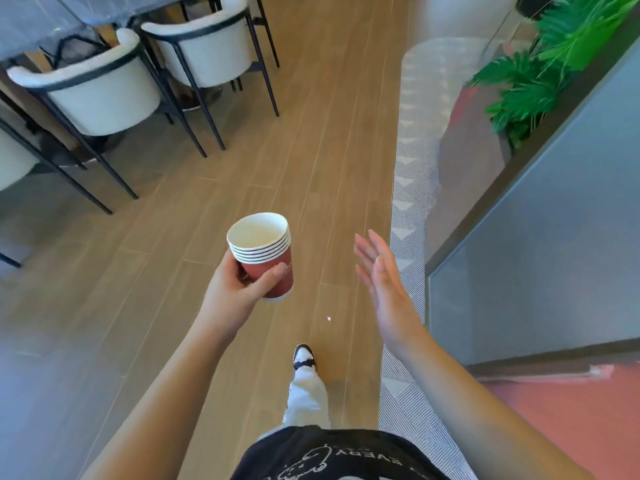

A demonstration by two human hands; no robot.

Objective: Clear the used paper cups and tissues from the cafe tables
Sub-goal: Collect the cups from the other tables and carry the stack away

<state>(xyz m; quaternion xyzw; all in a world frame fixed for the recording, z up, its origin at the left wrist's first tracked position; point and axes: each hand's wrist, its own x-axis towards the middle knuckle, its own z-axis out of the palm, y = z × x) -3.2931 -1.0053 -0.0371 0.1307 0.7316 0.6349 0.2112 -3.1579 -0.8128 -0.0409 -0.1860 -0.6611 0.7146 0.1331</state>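
Note:
My left hand (232, 289) grips a stack of several nested red paper cups (265, 252) with white rims, held upright over the wooden floor. The top cup looks empty inside. My right hand (384, 282) hangs to the right of the stack, fingers spread and straight, holding nothing and apart from the cups. No tissues are visible.
White upholstered chairs with black frames (104, 95) stand at a dark table (41, 19) at the upper left. A grey counter (540, 237) with green plants (533, 81) runs along the right. A patterned tile strip (408, 188) borders the wooden floor (294, 150). A small white scrap (328, 319) lies on the floor.

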